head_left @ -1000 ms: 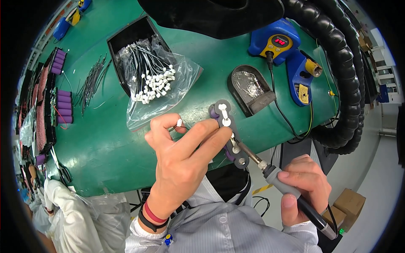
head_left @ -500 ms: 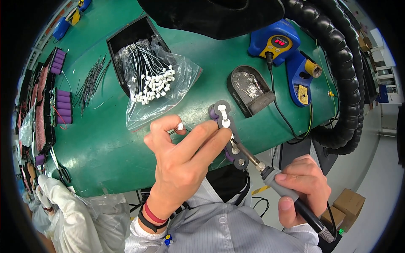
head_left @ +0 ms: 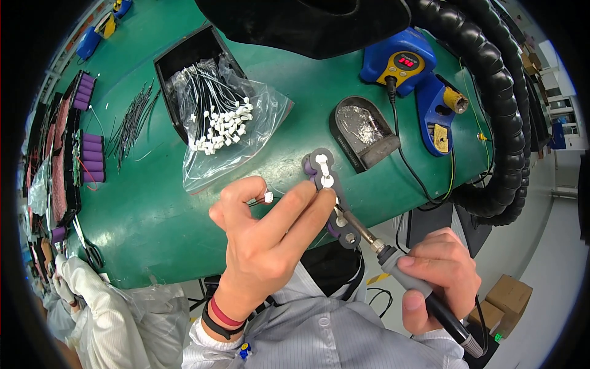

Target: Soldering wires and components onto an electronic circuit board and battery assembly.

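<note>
My right hand (head_left: pixel 441 273) grips a soldering iron (head_left: pixel 396 266) by its grey and black handle. The iron's tip meets a metal tab on a small battery pack (head_left: pixel 344 237) with purple cells and a dark grey top, at the table's front edge. Bent over the pack, my left hand (head_left: pixel 258 249) pinches a thin wire lead whose white connector (head_left: pixel 268 197) sticks out by the curled fingers. Its fingertips press close beside the iron's tip; the wire's far end is hidden under them.
A black bin (head_left: pixel 178 52) carries a clear bag (head_left: pixel 246 150) of white-plugged leads. Loose dark wires (head_left: pixel 136 117) lie left. Ahead right stand a solder-scrap tray (head_left: pixel 341 132), a blue soldering station (head_left: pixel 372 61), an iron holder (head_left: pixel 425 111) and a black hose (head_left: pixel 501 104). A co-worker's sleeve (head_left: pixel 92 295) is lower left.
The white connector has shifted slightly down and right as the curled fingers of my left hand moved. The iron stays at the pack, nearly still.
</note>
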The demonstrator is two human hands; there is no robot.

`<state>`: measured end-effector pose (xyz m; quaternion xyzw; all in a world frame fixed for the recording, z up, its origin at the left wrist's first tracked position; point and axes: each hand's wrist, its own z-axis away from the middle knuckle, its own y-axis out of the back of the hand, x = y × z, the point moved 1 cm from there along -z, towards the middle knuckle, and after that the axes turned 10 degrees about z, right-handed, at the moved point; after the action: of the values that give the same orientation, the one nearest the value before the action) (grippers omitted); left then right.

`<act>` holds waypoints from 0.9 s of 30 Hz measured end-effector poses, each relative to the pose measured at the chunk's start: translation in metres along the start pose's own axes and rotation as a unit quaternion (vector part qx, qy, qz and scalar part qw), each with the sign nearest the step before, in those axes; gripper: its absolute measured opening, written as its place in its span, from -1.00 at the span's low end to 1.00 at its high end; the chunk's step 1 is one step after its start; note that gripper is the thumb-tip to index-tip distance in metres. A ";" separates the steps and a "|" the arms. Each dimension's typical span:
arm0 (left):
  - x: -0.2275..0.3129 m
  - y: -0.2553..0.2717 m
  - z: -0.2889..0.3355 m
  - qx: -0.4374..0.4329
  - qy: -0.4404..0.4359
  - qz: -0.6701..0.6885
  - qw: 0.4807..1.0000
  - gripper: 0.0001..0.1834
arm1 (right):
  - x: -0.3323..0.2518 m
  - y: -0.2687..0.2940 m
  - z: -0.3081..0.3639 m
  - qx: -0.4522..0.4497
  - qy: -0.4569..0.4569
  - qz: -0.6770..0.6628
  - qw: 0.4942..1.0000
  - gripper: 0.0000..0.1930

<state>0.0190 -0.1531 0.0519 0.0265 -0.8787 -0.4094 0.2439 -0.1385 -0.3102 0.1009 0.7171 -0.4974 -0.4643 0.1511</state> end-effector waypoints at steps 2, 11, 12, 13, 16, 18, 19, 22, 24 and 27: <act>-0.003 -0.001 0.002 0.002 -0.015 -0.009 1.000 -0.65 | -0.001 0.000 0.000 0.000 -0.002 0.001 1.000 -0.75; -0.003 -0.003 0.001 0.003 -0.027 -0.019 0.999 -0.67 | 0.000 0.002 0.002 0.023 0.000 -0.012 1.000 -0.72; -0.003 -0.003 0.001 0.004 -0.026 -0.020 0.999 -0.67 | 0.001 0.004 0.003 0.039 0.003 -0.028 0.999 -0.71; -0.003 -0.002 0.001 0.005 -0.028 -0.020 0.999 -0.67 | 0.002 0.004 0.006 0.040 0.004 -0.028 0.999 -0.71; -0.003 -0.001 0.001 0.005 -0.031 -0.027 0.999 -0.67 | 0.012 -0.002 0.028 0.118 -0.021 -0.098 0.988 -0.71; -0.003 -0.002 0.002 0.004 -0.027 -0.026 0.999 -0.66 | 0.020 -0.006 0.044 0.113 -0.031 -0.114 0.986 -0.73; -0.003 -0.002 0.003 0.006 -0.029 -0.028 0.999 -0.66 | 0.019 -0.009 0.049 0.098 -0.050 -0.121 0.987 -0.76; 0.000 -0.002 -0.001 0.008 -0.030 -0.019 0.999 -0.66 | 0.021 -0.014 0.066 0.075 -0.060 -0.122 0.988 -0.70; -0.001 -0.003 0.001 0.012 -0.028 -0.009 1.000 -0.63 | 0.014 -0.022 0.074 0.101 -0.088 -0.135 0.982 -0.68; 0.001 -0.002 0.002 0.001 -0.013 -0.014 1.000 -0.61 | 0.015 -0.016 0.070 0.107 -0.095 -0.134 0.981 -0.62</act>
<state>0.0172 -0.1533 0.0495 0.0340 -0.8816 -0.4127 0.2266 -0.1853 -0.2984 0.0453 0.7421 -0.4556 -0.4902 -0.0377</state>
